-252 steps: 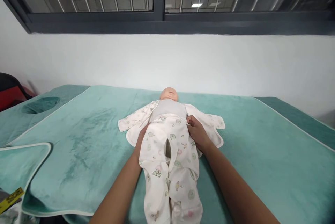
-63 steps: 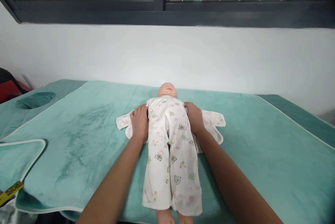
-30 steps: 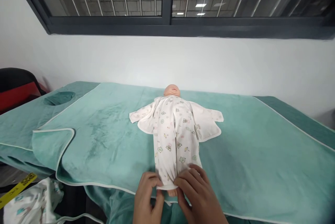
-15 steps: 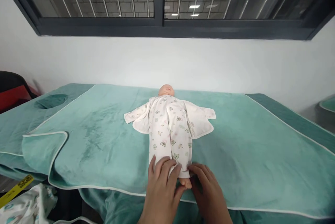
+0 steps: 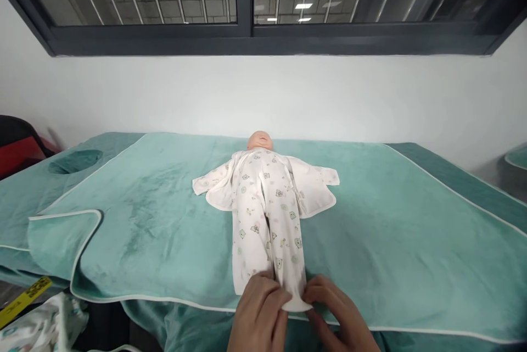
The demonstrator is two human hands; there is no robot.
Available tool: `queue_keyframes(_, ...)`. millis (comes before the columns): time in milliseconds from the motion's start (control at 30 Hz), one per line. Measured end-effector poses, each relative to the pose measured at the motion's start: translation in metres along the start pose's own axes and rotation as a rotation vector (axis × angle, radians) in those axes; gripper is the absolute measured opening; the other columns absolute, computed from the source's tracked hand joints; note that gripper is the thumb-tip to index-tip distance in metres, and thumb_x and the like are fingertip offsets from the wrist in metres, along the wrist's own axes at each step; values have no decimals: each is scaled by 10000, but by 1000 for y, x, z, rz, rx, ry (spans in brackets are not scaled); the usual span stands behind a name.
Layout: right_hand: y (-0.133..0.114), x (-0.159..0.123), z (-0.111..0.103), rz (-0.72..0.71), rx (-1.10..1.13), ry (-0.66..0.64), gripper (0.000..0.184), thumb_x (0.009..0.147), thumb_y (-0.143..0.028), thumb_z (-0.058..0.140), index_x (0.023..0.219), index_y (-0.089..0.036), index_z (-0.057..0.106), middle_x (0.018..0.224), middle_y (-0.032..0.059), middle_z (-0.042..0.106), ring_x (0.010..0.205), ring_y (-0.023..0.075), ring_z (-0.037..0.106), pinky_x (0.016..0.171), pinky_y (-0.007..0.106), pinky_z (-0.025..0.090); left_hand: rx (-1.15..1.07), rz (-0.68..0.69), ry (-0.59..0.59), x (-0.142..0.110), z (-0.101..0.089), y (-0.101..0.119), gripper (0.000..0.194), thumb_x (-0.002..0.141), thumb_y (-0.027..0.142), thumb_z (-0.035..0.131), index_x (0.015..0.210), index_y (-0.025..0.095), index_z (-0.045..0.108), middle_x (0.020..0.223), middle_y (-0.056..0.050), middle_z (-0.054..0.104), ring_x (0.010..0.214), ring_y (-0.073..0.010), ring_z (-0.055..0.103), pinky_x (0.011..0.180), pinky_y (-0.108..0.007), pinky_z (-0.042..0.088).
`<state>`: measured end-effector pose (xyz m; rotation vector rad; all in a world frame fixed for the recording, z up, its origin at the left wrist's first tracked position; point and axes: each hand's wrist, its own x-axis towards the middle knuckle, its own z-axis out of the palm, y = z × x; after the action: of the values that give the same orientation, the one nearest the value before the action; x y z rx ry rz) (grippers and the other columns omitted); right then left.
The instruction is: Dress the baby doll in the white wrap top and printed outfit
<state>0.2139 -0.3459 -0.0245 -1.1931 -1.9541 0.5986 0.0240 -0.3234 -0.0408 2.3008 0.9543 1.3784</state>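
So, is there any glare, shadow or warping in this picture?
Head view: bright light patches show in the window, whose side edges slant outward, perhaps from a wide lens; head view: a soft shadow lies on the teal blanket just right of the trousers; head view: the fingers look fairly clear.

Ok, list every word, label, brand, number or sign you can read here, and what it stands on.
Yellow strip at lower left: dark characters, too small and blurred to quote.
White trousers: small printed pictures; no lettering can be made out.
Elsewhere: no legible text.
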Motion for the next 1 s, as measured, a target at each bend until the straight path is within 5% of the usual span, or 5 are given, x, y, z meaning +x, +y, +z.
queue_keyframes(233,26,33,-31,111,-39,27,181,959,-269,459,883,-212,614,890,41,639,815,159,627,719,282,545,160,-207,79,3,-43,-46,187,896,159,504,1043,237,590,961,-58,642,910,-190,610,778,-317,523)
queue_keyframes(333,50,67,-37,22,-280,149,232,939,-239,468,1084,-236,649,1137,83,638,1059,212,610,895,385,544,465,-288,-33,27,-55,-86,202,882,207,533,1059,199,628,1033,-87,636,979,-247,566,857,-426,501)
queue_keyframes(467,71,109,-34,-178,-441,11,337,920,-155,456,1173,-250,656,1226,74,634,1196,223,554,1036,458,475,605,-197,-180,63,-51,-121,370,844,168,546,1209,189,605,1249,-124,583,1230,-326,443,1025,-572,374)
queue_keyframes(667,74,132,-19,-293,-564,-64,351,850,-132,548,1163,-230,675,1182,82,663,1179,242,569,1122,493,366,452,-105,-302,93,-36,-135,443,916,195,410,1347,220,508,1316,-111,568,1264,-270,457,1147,-617,163)
queue_keyframes(1000,47,130,-2,-85,-264,60,411,868,-317,602,1273,-252,589,1261,97,619,1138,282,598,901,425,557,351,-133,-248,109,-22,-137,523,936,229,384,1459,234,362,1454,-101,471,1381,-222,352,1207,-518,80)
